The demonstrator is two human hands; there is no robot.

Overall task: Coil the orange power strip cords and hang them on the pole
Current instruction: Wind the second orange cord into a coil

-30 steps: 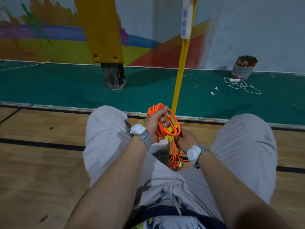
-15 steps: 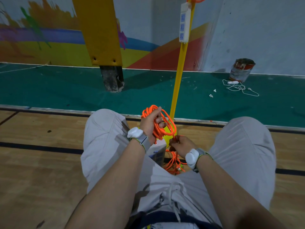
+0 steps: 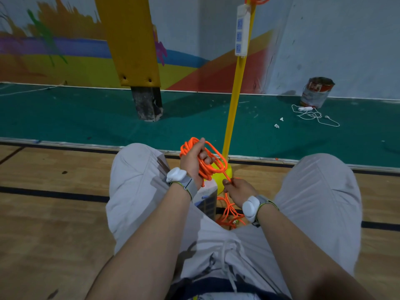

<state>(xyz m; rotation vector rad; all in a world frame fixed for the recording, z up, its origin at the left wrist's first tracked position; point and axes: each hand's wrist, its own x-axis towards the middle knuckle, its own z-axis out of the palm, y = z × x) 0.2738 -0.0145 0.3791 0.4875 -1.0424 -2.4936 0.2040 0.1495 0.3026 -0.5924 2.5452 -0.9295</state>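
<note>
A paint can stands by the wall, a white cable just before it

The gap between the left knee and right knee is tight. The left hand gripping the orange coil and the right hand pinching the cord fill it, above a white power strip and loose loops. The pole blocks the far end, with bare green floor on either side.

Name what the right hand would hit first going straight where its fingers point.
Likely the orange coil gripped by the left hand; the right hand, pinching the cord, points toward it. The pole's yellow base lies just behind, depth unclear.
</note>
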